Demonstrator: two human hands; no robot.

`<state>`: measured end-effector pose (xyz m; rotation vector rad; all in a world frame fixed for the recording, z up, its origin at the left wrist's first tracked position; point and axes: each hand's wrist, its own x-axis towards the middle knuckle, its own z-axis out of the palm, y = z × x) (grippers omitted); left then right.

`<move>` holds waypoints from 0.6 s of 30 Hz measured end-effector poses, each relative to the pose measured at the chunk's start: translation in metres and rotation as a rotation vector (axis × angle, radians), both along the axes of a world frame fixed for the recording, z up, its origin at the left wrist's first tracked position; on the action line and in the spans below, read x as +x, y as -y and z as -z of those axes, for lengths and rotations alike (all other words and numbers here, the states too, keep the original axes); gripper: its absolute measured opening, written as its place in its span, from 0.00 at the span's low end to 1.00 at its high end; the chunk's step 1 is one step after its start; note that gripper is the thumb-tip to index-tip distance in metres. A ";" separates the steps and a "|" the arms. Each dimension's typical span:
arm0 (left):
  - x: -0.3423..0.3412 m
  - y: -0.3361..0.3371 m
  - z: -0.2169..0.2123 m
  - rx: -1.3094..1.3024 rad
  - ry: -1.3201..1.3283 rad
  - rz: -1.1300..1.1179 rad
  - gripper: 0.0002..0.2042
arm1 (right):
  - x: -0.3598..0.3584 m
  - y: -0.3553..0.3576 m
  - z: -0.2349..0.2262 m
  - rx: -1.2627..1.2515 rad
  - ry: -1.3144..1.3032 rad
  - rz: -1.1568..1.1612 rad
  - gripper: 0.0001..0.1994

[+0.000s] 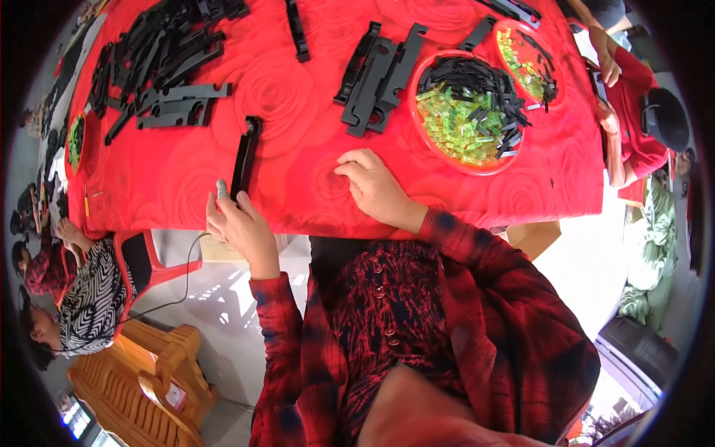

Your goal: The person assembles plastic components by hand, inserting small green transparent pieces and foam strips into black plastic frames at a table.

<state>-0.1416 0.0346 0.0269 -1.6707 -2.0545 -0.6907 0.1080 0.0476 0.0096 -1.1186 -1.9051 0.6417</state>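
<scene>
My left hand point(242, 227) grips the near end of a long, narrow black plastic piece point(245, 156) between thumb and fingers. The piece points away from me over the red cloth, and one of my left fingers wears a pale grey-green wrap. To its right, my right hand point(378, 192) rests near the table's front edge with fingers curled in and thumb against them. Whatever it may hold is hidden. Beyond it lie several notched black plastic pieces point(366, 93) side by side. A round red basin point(477, 170) holds yellow-green translucent bits point(456, 128) and small black bits point(477, 78).
A large heap of black plastic pieces point(160, 56) covers the table's far left. A second red bowl point(503, 30) stands behind the basin, and another small bowl point(82, 141) is at the left edge. Other people sit at both sides. A wooden chair point(134, 380) stands lower left.
</scene>
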 end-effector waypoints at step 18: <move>0.152 -0.067 -0.002 -0.321 0.344 0.527 0.19 | 0.039 0.058 -0.005 -0.043 -0.023 0.016 0.11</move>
